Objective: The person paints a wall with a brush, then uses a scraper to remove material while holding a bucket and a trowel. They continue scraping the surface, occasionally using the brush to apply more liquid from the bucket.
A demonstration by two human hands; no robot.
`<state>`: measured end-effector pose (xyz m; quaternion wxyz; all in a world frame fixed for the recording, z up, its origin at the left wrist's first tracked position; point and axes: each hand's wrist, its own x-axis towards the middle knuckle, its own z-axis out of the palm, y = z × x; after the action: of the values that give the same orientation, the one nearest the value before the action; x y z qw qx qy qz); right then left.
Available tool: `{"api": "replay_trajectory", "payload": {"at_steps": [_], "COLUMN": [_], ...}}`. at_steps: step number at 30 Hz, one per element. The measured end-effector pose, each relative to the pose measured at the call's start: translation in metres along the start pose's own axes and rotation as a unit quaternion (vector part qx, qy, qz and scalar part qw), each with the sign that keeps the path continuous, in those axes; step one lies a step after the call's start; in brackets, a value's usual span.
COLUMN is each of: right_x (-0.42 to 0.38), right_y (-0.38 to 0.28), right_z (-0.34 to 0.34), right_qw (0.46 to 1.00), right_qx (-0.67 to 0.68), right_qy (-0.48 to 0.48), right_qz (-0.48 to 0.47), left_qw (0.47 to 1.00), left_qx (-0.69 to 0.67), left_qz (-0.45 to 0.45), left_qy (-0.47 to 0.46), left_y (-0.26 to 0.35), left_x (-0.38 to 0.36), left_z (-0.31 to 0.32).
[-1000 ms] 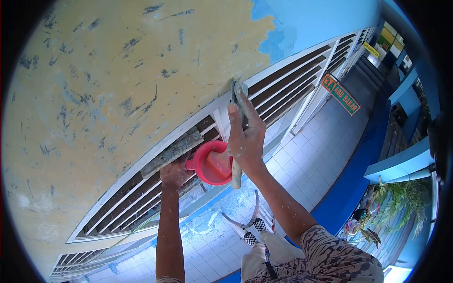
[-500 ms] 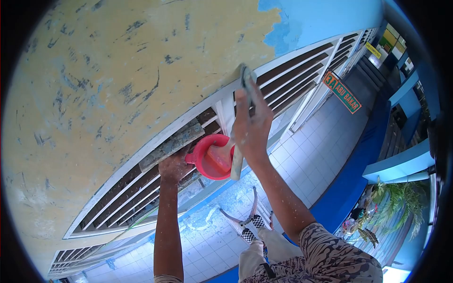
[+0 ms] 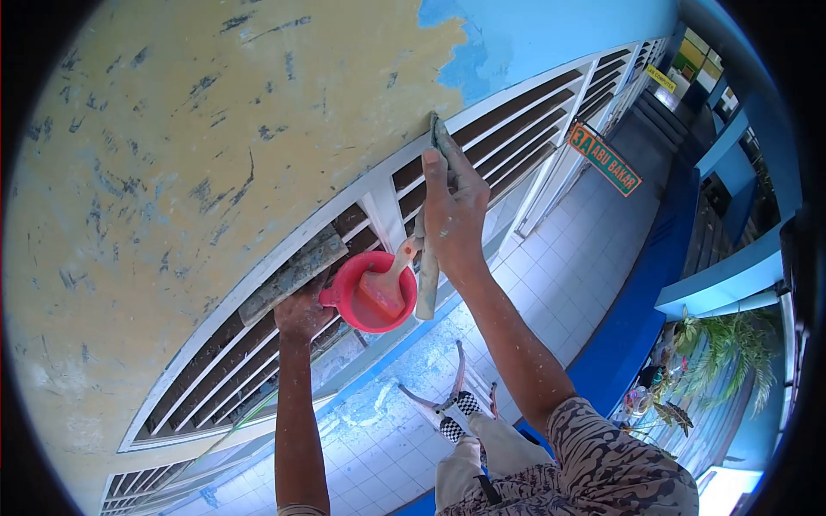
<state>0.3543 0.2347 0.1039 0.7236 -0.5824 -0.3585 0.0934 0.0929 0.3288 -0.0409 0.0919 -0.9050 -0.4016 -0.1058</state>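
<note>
My right hand (image 3: pixel 453 219) grips a paintbrush (image 3: pixel 428 279); its bristles press on the white vent frame (image 3: pixel 508 93) just under the yellow wall (image 3: pixel 198 146), and its pale handle hangs down past my wrist. My left hand (image 3: pixel 299 313) is raised against the louvred vent (image 3: pixel 245 357), holding a red pot (image 3: pixel 368 292) by its side handle together with a flat paint-crusted board (image 3: pixel 292 275). A second, small brush with an orange-stained head stands in the pot.
A blue-painted patch (image 3: pixel 551 34) lies on the wall to the right. An orange and green sign (image 3: pixel 605 159) hangs off the wall. Far below are white floor tiles (image 3: pixel 585 267), ladder legs (image 3: pixel 460 378), my checked shoe (image 3: pixel 454 419) and potted plants (image 3: pixel 718 361).
My right hand shifted the brush along the white frame, up and then slightly left, with the bristles staying on the frame. The left hand with the pot and board stayed against the vent.
</note>
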Motion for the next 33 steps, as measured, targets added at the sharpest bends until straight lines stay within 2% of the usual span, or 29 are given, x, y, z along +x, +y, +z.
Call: {"api": "replay_trajectory", "payload": {"at_steps": [1, 3, 8, 10, 11, 15, 18, 19, 22, 23, 26, 27, 28, 30, 31, 32, 33], "right_x": [0.002, 0.006, 0.01, 0.009, 0.003, 0.008, 0.01, 0.013, 0.018, 0.023, 0.039, 0.036, 0.028, 0.035, 0.035, 0.036, 0.038], "right_y": [-0.002, -0.004, -0.003, -0.009, 0.002, 0.002, -0.011, -0.011, -0.017, -0.024, -0.029, -0.018, -0.006, 0.013, -0.006, -0.027, -0.041], "right_z": [0.002, 0.004, 0.0, -0.001, 0.006, 0.004, -0.001, -0.001, 0.0, -0.006, -0.01, -0.009, -0.008, -0.005, -0.007, -0.011, -0.012], "right_qw": [0.999, 0.996, 0.999, 0.996, 1.0, 0.999, 0.999, 0.999, 0.995, 0.995, 0.994, 0.998, 0.998, 0.979, 0.98, 0.999, 0.991], "right_qx": [0.026, 0.073, 0.019, 0.015, -0.005, -0.029, 0.003, 0.003, -0.068, 0.052, 0.066, 0.061, -0.033, -0.124, -0.124, -0.051, 0.026], "right_qy": [0.013, 0.02, 0.025, 0.018, 0.024, 0.036, 0.02, 0.021, 0.032, 0.018, 0.022, 0.0, -0.011, 0.022, 0.023, 0.006, -0.012], "right_qz": [0.014, 0.049, 0.021, 0.087, 0.001, -0.027, 0.042, 0.039, -0.062, 0.08, 0.086, 0.001, -0.051, -0.161, -0.156, -0.011, 0.131], "left_qw": [1.0, 0.996, 0.996, 0.997, 0.997, 0.995, 0.996, 0.996, 0.996, 0.996, 0.998, 0.999, 0.999, 0.999, 0.998, 0.998, 0.999], "left_qx": [0.002, 0.008, -0.012, -0.02, -0.011, -0.023, -0.011, -0.012, 0.01, 0.008, 0.013, 0.019, 0.019, 0.021, 0.011, 0.014, 0.015], "left_qz": [0.002, 0.027, 0.016, 0.016, 0.013, 0.022, 0.026, 0.027, 0.03, 0.026, 0.012, 0.005, 0.006, 0.009, 0.026, 0.029, 0.021], "left_qy": [0.0, 0.086, 0.082, 0.079, 0.079, 0.092, 0.085, 0.088, 0.088, 0.081, 0.057, 0.041, 0.046, 0.037, 0.052, 0.049, 0.047], "left_y": [0.0, 0.003, 0.002, 0.004, 0.005, 0.006, 0.006, 0.005, 0.005, 0.005, 0.002, 0.001, 0.001, -0.001, -0.002, -0.002, 0.003], "left_x": [0.001, 0.0, 0.002, 0.0, 0.001, 0.0, 0.0, 0.001, 0.0, 0.0, -0.004, -0.002, 0.0, -0.001, -0.001, -0.003, -0.002], "left_z": [-0.001, -0.004, -0.003, -0.003, -0.005, -0.007, -0.01, -0.009, -0.006, -0.006, -0.003, -0.001, 0.0, 0.004, 0.005, 0.005, -0.005]}}
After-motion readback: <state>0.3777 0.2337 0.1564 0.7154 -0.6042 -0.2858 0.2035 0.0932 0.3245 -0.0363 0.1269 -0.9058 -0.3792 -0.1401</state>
